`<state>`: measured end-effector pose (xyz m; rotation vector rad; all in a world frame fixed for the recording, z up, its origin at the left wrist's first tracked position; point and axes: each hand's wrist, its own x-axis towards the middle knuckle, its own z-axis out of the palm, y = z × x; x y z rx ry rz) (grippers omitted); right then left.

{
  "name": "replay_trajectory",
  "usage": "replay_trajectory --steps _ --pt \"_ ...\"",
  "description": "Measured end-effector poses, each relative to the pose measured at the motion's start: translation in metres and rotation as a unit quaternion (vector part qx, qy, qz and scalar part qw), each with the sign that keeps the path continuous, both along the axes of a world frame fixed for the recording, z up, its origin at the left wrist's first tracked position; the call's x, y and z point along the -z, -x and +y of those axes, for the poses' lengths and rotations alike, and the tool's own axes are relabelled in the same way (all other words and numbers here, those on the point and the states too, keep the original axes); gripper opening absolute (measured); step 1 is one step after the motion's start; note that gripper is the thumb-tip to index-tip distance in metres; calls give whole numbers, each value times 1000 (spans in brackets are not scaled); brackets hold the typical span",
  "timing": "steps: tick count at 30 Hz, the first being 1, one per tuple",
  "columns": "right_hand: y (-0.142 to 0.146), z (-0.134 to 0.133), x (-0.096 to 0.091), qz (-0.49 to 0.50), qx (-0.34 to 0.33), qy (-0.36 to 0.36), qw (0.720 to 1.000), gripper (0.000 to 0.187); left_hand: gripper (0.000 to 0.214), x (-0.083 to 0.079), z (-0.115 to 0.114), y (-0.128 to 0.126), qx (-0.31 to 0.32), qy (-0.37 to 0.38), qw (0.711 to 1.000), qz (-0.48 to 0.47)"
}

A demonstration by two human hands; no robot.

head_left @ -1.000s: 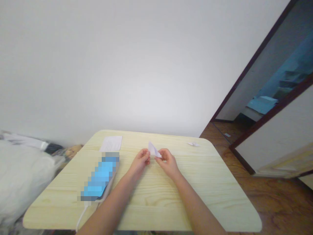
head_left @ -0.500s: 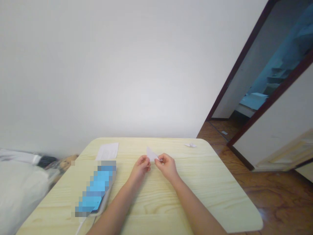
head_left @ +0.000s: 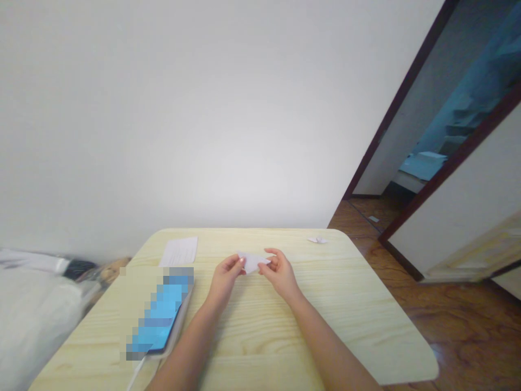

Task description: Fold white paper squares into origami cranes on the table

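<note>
Bright, even light
Wall (head_left: pixel 252 174) glows above the hands (head_left: pixel 280 279); door frame (head_left: pixel 399 103) bends at the right edge.

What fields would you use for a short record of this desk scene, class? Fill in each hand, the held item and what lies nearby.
Left hand: pinches the folded white paper at its left end
Right hand: fingertips on the paper's right end
Surface: light wood table
Far side: loose paper sheet; small folded paper figure
Left of hands: pixelated device with white cable
</note>
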<state>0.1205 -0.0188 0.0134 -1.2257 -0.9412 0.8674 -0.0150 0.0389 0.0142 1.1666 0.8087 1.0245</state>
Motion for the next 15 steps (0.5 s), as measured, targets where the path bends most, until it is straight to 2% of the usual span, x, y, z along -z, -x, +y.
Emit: replay_trajectory --steps 4,10,15 --pt "-1 2 -1 46 -15 41 998 38 27 2 0 0 3 18 1000 -9" --pt "-2 -1 -9 36 3 58 998 39 27 3 1 0 8 24 1000 -18" --pt "-2 -2 -10 21 9 58 998 38 27 -2 -1 -1 1 10 1000 -3"
